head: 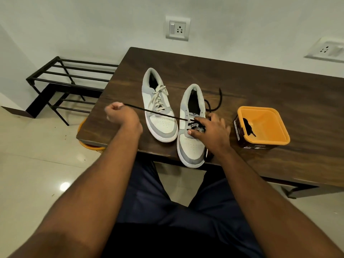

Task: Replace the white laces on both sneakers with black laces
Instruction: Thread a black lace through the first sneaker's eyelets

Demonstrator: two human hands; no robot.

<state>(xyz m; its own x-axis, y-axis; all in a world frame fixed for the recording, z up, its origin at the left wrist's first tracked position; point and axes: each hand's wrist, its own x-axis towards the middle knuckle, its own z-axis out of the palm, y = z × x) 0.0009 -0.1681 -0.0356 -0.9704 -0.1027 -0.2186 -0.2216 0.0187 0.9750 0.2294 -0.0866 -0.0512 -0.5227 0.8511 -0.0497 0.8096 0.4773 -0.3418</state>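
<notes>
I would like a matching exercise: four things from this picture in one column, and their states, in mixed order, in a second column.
1. left sneaker
2. right sneaker
3. tub
4. left hand

a. holds a spare black lace
b. pulls a black lace taut
c. has white laces
d. partly laced in black, right hand on it

Pairs: 1-c, 2-d, 3-a, 4-b

Head camera looks forward and steeply down, close over the table (279,86)
</notes>
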